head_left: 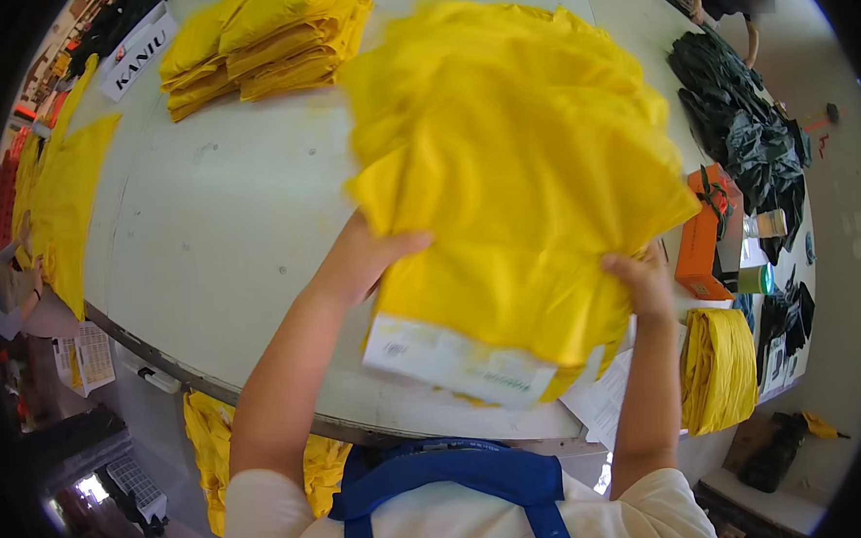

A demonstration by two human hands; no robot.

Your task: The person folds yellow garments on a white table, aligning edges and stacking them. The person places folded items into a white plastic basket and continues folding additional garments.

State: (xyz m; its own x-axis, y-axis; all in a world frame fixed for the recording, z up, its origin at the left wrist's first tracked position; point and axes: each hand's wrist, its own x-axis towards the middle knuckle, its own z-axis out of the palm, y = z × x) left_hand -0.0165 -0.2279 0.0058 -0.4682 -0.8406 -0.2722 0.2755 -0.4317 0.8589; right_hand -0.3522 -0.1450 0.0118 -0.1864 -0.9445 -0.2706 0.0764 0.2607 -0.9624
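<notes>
Both my hands grip a thick bundle of yellow fabric (514, 187) above the table. My left hand (376, 252) holds its left side, thumb on top and fingers hidden beneath. On the right side my right hand (642, 275) clasps it the same way, thumb showing. A white paper sheet (455, 357) with small print sticks out from the bundle's near edge. The bundle's far part is slightly blurred. Its layers bunch and crease toward the top.
Folded yellow bundles (287, 43) are stacked at the far left of the white table (205, 242). To the right are an orange box (702, 240), a green-lidded cup (754, 279), a folded yellow pile (718, 371) and dark fabric (739, 121). Other people work at both sides.
</notes>
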